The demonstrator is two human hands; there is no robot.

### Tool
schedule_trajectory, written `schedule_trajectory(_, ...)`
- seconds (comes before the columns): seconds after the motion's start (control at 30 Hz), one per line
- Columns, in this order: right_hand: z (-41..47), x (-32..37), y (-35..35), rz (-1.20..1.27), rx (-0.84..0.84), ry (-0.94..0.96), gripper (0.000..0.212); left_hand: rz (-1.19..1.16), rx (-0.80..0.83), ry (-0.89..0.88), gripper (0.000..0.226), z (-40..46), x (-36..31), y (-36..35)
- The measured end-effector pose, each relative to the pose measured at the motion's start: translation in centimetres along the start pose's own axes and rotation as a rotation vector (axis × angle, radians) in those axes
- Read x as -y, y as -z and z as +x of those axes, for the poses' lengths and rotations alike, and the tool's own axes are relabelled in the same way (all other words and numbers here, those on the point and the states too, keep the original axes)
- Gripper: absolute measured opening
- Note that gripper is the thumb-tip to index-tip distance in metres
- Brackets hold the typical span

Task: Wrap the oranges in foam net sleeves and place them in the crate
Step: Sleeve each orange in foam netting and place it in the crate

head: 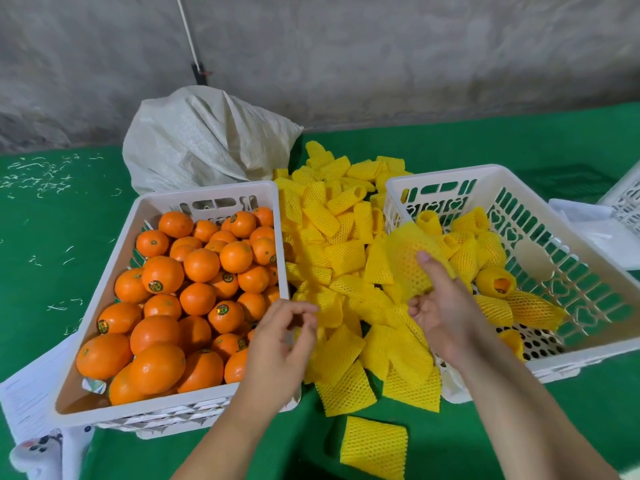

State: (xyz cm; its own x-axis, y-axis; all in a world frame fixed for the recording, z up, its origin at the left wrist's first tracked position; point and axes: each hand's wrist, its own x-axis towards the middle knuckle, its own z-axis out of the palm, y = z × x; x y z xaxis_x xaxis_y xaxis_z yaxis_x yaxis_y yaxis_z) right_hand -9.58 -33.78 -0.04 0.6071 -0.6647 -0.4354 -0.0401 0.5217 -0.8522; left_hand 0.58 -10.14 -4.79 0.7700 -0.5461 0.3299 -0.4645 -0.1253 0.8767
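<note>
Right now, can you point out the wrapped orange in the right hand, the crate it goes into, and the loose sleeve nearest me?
wrapped orange (410, 263), head view, netted front face
crate (446, 171), head view, far rim
loose sleeve (374, 448), head view, flat middle

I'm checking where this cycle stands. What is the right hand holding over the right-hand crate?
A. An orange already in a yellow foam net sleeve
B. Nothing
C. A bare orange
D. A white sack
A: the right hand grips a sleeved orange, its skin showing through the yellow mesh, by the near-left edge of the right-hand crate, where other wrapped ones already lie.
</note>
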Motion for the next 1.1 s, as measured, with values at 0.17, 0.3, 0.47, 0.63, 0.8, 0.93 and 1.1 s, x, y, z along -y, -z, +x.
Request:
schedule_trajectory(0.17,5.3,3.6,5.0,-0.185,-0.318,0.112,0.093,0.776,0.187,0.365,0.045,3.8,4.4,5.4)
schedule_trajectory(0.3,6.5,0.4,4.8,-0.78,-0.302,0.308,0.103,1.041,0.561,0.572,0.052,3.9,6.7,6.5)
schedule_trajectory(0.47,5.5,-4.7,2.7,-1.654,0.055,0.715,0.043,1.113,0.788,0.491,0.064,3.9,5.2,5.6)
schedule_trajectory(0.63,4.3,-10.0,-0.1,-1.51,0.505,0.306,0.014,1.085,0.975,0.582,0.062,3.9,3.0,7.1)
schedule_trajectory(0.8,4.4,-10.6,-3.8,-1.478,0.513,0.154,0.05,1.083,0.96,0.508,0.04,4.1,1.5,8.4)
schedule_trajectory(0.93,5.2,-10.8,-4.0,-1.398,0.396,0.217,0.056,1.058,0.785,0.427,0.048,3.3,1.6,8.6)
schedule_trajectory(1.1,5.6,-11.4,-4.7,-1.103,0.278,0.005,0.031,0.678,0.334,0.417,0.066,2.2,1.6,8.2)
